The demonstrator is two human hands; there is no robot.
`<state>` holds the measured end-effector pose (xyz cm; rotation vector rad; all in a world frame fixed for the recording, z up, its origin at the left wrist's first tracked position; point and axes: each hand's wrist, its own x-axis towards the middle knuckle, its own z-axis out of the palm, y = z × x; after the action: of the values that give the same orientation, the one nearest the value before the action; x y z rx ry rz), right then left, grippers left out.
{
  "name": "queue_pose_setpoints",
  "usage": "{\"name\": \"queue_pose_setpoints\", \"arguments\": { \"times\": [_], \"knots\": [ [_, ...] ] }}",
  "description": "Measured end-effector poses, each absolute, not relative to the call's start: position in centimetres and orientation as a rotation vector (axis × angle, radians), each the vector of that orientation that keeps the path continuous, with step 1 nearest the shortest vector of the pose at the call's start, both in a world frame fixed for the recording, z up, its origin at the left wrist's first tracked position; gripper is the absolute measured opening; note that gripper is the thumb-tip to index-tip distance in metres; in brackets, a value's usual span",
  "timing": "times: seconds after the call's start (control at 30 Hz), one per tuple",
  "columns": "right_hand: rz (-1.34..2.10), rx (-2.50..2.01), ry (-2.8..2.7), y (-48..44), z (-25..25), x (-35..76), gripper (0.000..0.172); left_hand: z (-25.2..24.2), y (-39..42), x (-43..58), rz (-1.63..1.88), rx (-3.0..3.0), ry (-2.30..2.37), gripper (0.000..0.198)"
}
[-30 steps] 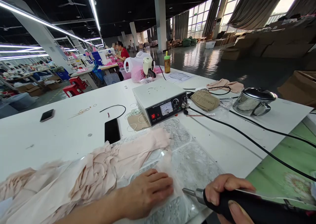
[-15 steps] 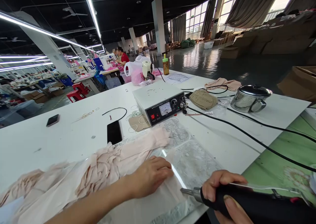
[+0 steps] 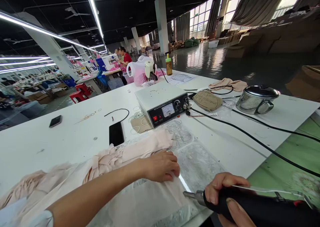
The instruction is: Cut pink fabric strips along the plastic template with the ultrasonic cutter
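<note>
My right hand [image 3: 226, 195] is closed around a black handheld tool [image 3: 252, 210] with a metal tip pointing left, low at the table's near edge. A black cable [image 3: 250, 138] runs from the white control box [image 3: 162, 103] toward it. My left hand [image 3: 161, 165] rests with fingers curled on a sheet of pale fabric [image 3: 150, 200] lying over a scratched clear plate [image 3: 200, 163]. A heap of pale pink fabric pieces [image 3: 110, 158] lies just left of that hand.
On the white table [image 3: 62, 140] lie two dark phones [image 3: 116, 133], a thin black wire, a tan cup-shaped piece [image 3: 207, 100] and a steel pot [image 3: 257, 99]. A bottle [image 3: 169, 65] and bags stand at the far end. People work at benches behind.
My left hand has slid away from me and to the right across the fabric, its fingers curling in. The right hand with the tool has barely shifted.
</note>
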<state>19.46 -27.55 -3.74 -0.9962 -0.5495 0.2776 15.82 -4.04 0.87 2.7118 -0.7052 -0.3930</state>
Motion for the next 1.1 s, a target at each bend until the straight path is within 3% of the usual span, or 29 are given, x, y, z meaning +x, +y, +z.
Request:
{"name": "queue_pose_setpoints", "arguments": {
  "times": [1.1],
  "knots": [
    [0.286,-0.998,-0.532,-27.5,-3.4,19.5,0.005,0.4,-4.4,15.7,-0.28,2.731,-0.719,0.013]
  ]
}}
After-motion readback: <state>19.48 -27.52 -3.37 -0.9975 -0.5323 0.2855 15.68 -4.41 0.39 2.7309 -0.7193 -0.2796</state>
